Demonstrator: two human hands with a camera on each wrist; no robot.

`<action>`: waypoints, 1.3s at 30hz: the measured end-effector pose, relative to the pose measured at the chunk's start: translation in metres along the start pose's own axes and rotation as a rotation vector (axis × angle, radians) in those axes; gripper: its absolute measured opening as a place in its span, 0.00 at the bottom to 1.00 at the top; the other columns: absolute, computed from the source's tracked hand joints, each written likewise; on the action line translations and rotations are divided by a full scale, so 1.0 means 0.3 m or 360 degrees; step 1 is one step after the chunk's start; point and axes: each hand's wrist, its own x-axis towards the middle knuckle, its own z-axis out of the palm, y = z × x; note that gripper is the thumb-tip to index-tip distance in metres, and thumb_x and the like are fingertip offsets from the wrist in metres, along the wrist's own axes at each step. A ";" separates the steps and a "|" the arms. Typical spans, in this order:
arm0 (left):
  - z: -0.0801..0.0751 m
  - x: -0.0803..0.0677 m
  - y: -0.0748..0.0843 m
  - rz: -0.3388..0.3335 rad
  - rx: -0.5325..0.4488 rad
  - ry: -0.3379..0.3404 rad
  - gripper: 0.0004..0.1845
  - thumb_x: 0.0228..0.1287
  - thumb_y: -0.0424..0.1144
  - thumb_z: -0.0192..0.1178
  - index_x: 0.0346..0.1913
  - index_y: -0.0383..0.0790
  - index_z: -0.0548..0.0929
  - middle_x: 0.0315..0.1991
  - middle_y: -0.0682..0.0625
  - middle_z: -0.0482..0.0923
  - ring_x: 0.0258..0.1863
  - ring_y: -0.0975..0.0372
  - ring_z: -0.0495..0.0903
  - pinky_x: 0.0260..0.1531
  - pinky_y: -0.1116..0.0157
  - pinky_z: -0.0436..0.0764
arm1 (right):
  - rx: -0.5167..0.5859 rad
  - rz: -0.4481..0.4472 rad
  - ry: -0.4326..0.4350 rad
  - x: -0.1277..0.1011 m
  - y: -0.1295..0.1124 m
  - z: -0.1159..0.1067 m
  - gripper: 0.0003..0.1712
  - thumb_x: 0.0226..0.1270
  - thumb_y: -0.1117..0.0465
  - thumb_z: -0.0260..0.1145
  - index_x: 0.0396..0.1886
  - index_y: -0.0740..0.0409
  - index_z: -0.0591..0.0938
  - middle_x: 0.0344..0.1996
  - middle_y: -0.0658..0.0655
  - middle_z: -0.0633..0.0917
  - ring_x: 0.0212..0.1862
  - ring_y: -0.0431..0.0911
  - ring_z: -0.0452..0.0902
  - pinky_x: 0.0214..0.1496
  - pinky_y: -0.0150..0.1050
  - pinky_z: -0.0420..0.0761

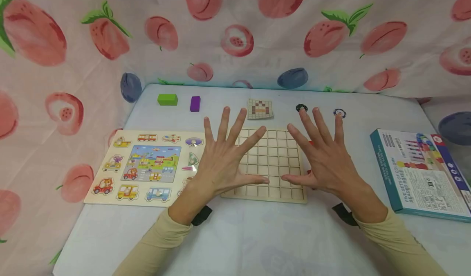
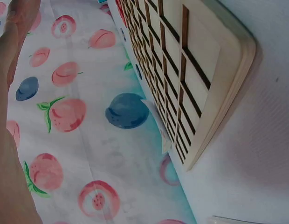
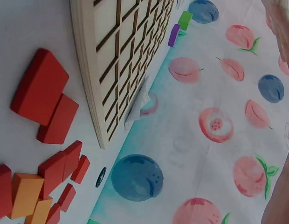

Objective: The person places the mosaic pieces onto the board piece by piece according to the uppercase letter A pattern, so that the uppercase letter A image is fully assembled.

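Note:
Both hands hover over the table with fingers spread and nothing held. My left hand (image 1: pixel 222 157) is above the left part of a wooden grid board (image 1: pixel 274 193) and the right edge of a picture puzzle board (image 1: pixel 99 153). The right hand (image 1: pixel 327 161) hangs past the grid board's right side. Red blocks (image 3: pixel 39 86) and orange blocks (image 3: pixel 27 195) lie beside the board in the right wrist view; in the head view the right hand hides nearly all of them. Behind the grid board lies a small paper card (image 1: pixel 260 109) with a coloured square pattern.
A green block (image 1: pixel 167 99) and a purple block (image 1: pixel 195 104) stand at the back left. Two round chips, one black (image 1: pixel 301 107) and one blue-and-white (image 1: pixel 340 113), lie at the back right. A flat teal box (image 1: pixel 423 173) rests at the right. Peach-print cloth (image 1: pixel 272 63) hangs behind.

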 end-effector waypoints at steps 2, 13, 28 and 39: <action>0.002 -0.001 -0.001 0.0000 0.0005 -0.0024 0.72 0.41 0.93 0.57 0.87 0.71 0.38 0.90 0.45 0.25 0.88 0.42 0.24 0.80 0.24 0.33 | 0.0022 0.0010 -0.0018 -0.002 0.003 -0.003 0.64 0.62 0.10 0.39 0.90 0.39 0.48 0.90 0.54 0.45 0.91 0.50 0.30 0.89 0.63 0.26; 0.060 -0.105 -0.105 -0.0177 -0.0466 -0.0600 0.56 0.63 0.77 0.61 0.87 0.69 0.46 0.91 0.50 0.37 0.90 0.48 0.34 0.86 0.35 0.34 | 0.0354 0.0708 -0.0524 -0.053 0.130 -0.003 0.34 0.68 0.51 0.76 0.72 0.51 0.79 0.71 0.64 0.79 0.72 0.64 0.72 0.74 0.70 0.70; 0.086 -0.149 -0.185 -0.0158 -0.0830 -0.0952 0.41 0.79 0.50 0.62 0.86 0.42 0.58 0.88 0.50 0.51 0.89 0.51 0.48 0.89 0.44 0.39 | 0.0328 0.0741 -0.0999 -0.069 0.243 0.124 0.22 0.70 0.58 0.75 0.61 0.59 0.87 0.56 0.66 0.86 0.55 0.60 0.81 0.61 0.62 0.84; 0.086 -0.146 -0.183 -0.0186 -0.0817 -0.0925 0.44 0.75 0.52 0.67 0.84 0.41 0.61 0.87 0.48 0.54 0.89 0.52 0.48 0.90 0.49 0.42 | 0.0419 0.0644 -0.0839 0.079 0.178 0.183 0.21 0.70 0.54 0.76 0.59 0.56 0.89 0.55 0.64 0.88 0.52 0.58 0.84 0.59 0.60 0.84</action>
